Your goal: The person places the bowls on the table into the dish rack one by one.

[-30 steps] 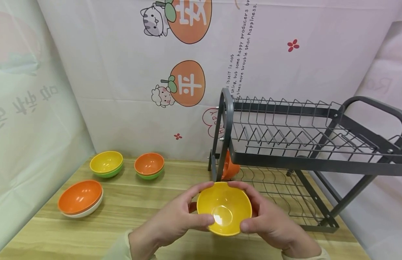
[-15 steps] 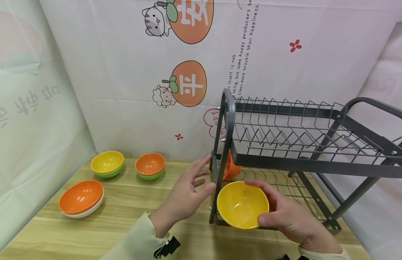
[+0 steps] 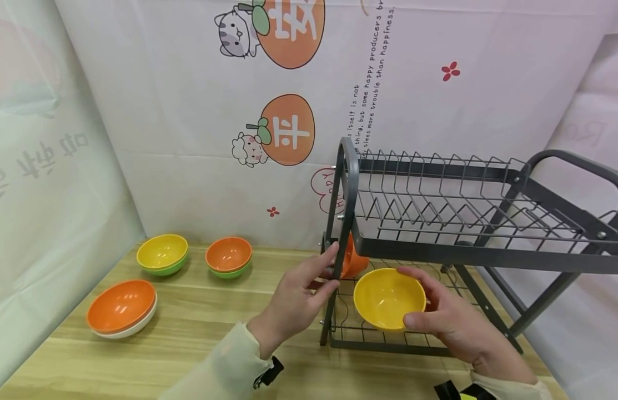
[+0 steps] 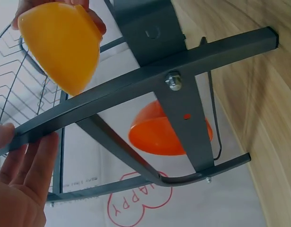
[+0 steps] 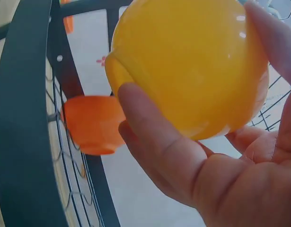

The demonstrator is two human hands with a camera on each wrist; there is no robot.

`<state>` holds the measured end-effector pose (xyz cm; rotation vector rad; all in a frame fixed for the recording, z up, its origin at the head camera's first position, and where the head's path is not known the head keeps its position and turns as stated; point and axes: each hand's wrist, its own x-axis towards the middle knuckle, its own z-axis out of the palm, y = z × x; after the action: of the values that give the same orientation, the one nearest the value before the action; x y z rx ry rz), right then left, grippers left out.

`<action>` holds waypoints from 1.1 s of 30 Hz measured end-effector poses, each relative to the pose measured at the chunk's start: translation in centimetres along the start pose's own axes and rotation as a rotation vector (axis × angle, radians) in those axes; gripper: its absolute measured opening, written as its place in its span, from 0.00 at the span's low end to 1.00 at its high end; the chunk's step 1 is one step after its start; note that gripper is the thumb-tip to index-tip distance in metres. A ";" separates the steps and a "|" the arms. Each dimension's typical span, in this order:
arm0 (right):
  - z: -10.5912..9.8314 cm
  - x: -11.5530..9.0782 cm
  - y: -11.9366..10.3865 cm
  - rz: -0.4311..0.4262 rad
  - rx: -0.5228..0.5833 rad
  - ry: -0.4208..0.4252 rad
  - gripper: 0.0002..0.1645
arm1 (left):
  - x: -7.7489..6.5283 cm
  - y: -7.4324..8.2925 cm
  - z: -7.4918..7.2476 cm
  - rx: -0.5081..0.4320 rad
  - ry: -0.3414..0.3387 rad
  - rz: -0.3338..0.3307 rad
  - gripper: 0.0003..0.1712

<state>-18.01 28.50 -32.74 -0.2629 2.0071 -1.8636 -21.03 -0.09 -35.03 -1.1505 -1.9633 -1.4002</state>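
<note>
One yellow bowl (image 3: 387,299) between thumb (image 3: 423,321) and fingers (image 5: 154,127) of the right hand (image 3: 456,325)

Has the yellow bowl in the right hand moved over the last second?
Yes: in the head view, the yellow bowl has moved rightward and slightly up relative to the rack.

Bowl stacks (image 3: 121,306) on the table (image 3: 199,319), left of the dish rack (image 3: 478,255).
</note>
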 end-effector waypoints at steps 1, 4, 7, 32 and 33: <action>-0.1 0.2 0.0 0.007 -0.027 0.028 0.45 | 0.0 -0.1 0.0 0.006 0.009 0.016 0.43; -0.3 0.7 0.0 0.020 -0.158 0.104 0.50 | 0.0 -0.3 0.1 0.023 0.028 0.059 0.44; -0.7 1.3 0.1 0.021 -0.367 0.189 0.53 | -0.1 -0.3 0.2 0.034 0.030 0.058 0.44; -3.6 8.5 -1.3 -0.096 -1.028 0.286 0.44 | -0.2 0.1 0.3 0.073 0.007 -0.042 0.41; -3.6 8.8 -1.3 -0.087 -1.028 0.270 0.48 | -0.2 0.1 0.3 0.074 0.008 -0.045 0.41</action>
<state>-27.66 28.23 -32.62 -0.3766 3.0222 -0.7586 -20.83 0.14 -35.25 -1.0720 -2.0299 -1.3402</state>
